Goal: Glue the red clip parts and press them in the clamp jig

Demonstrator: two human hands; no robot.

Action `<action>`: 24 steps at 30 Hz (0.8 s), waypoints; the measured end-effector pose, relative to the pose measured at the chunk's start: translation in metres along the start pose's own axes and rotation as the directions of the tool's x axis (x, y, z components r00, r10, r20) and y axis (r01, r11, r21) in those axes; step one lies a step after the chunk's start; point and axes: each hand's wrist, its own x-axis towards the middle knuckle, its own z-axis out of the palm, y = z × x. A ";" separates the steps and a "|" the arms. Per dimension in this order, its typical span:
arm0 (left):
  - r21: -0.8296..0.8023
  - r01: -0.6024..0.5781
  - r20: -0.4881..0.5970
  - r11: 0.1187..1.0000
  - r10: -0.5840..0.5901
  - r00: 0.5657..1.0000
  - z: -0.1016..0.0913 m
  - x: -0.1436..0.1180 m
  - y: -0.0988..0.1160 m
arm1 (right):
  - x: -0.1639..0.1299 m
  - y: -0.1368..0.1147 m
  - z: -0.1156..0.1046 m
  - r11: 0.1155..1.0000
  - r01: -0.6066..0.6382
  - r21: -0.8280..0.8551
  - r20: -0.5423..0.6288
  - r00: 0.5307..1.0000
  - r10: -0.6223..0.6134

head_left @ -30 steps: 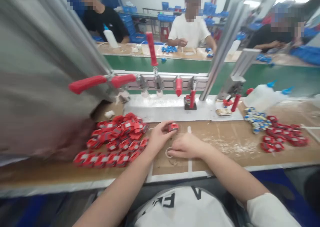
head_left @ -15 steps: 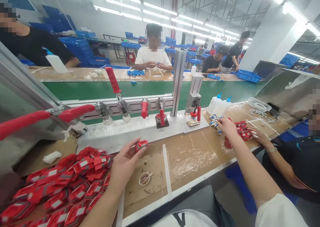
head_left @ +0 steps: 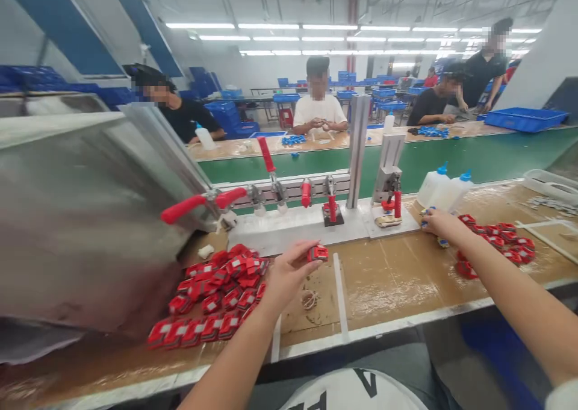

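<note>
Against the frame half a second earlier, your view has swung back toward the left; the co-worker's hand and dark sleeve that showed at your right are out of view; the heap of red parts point(head_left: 212, 292) sits farther from the camera; the left hand shows the same grip as before; your right hand remains stretched out toward the far right pile.

Your left hand point(head_left: 286, 274) is raised just above the bench point(head_left: 397, 283), fingers narrowed to a pinch on one red part point(head_left: 318, 253); that part sits at your fingertips, on the far side of the hand, between thumb and forefinger; the heap of red parts lies just to the left of this hand, and a small shallow dish point(head_left: 309, 300) lies on the bench just beside it, on the near right.

Your right hand point(head_left: 440, 223) is extended well to the right, resting at a cluster of small blue-and-white pieces point(head_left: 428, 212); fingers are curled over them, and I cannot tell whether a piece is gripped; a second pile of red parts point(head_left: 494, 241) lies just to the right of this hand; two white bottles point(head_left: 445, 187) with blue caps stand just beyond it; a row of red-handled clamps point(head_left: 271, 193) stands beyond your left hand.
</note>
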 end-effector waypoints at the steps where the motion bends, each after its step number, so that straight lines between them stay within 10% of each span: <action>1: -0.032 0.000 0.011 0.999 0.000 1.000 0.001 -0.003 0.002 | -0.006 -0.001 -0.001 0.999 0.018 0.035 0.016 1.000 -0.018; 5: -0.190 0.045 0.059 0.981 -0.034 0.998 0.012 -0.013 0.008 | -0.057 -0.029 0.007 0.874 -0.047 0.484 -0.018 0.998 0.064; 10: -0.290 0.134 0.179 0.948 -0.083 0.980 0.036 -0.021 0.018 | -0.124 -0.125 0.042 0.118 -0.211 0.970 0.188 0.966 0.180; 13: -0.254 0.145 0.183 0.956 -0.100 0.978 0.050 -0.024 0.023 | -0.138 -0.169 0.060 -0.103 -0.259 0.960 0.271 0.953 0.132; 19: -0.287 0.163 0.174 0.944 -0.116 0.978 0.059 -0.028 0.024 | -0.142 -0.185 0.069 -0.113 -0.285 0.952 0.293 0.954 0.061; 24: -0.282 0.169 0.167 0.944 -0.125 0.978 0.061 -0.031 0.025 | -0.144 -0.190 0.060 0.077 -0.246 0.966 0.248 0.969 -0.006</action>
